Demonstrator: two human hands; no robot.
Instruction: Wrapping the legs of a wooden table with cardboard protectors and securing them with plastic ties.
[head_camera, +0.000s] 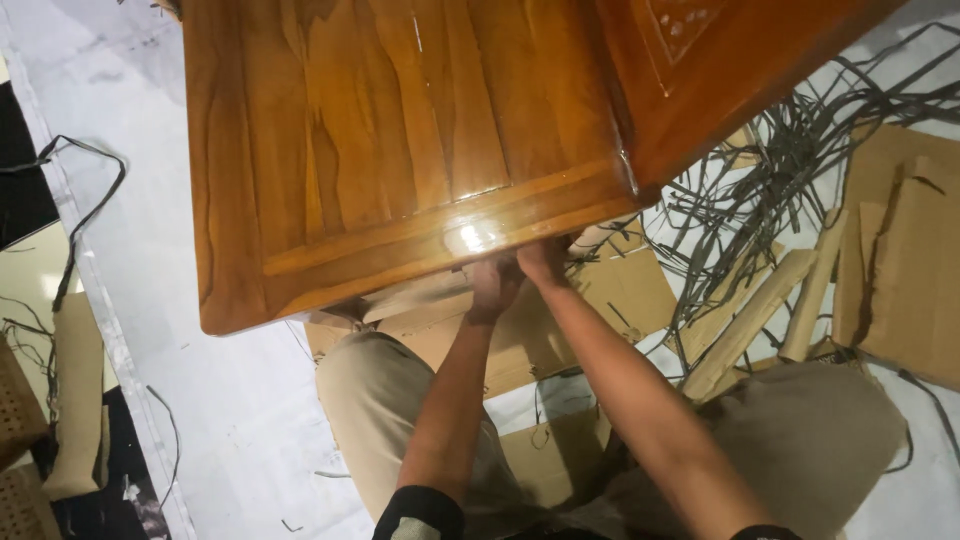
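To your right, a tangle of flat grey straps (800, 150) sprawls across the white floor sheet (150, 250), and some strands run over the torn cardboard sheet (900, 250) at the far right edge. Two pale cardboard corner strips (750, 320) lie slantwise just beside that tangle, one leaning close to the other. Flattened brown cardboard (630, 295) lies spread in front of you. On your left, a thin dark cord (85, 205) loops over the sheet's edge, and a beige cardboard strip (75, 400) lies alongside it, near a woven cane panel (15, 440) in the corner.
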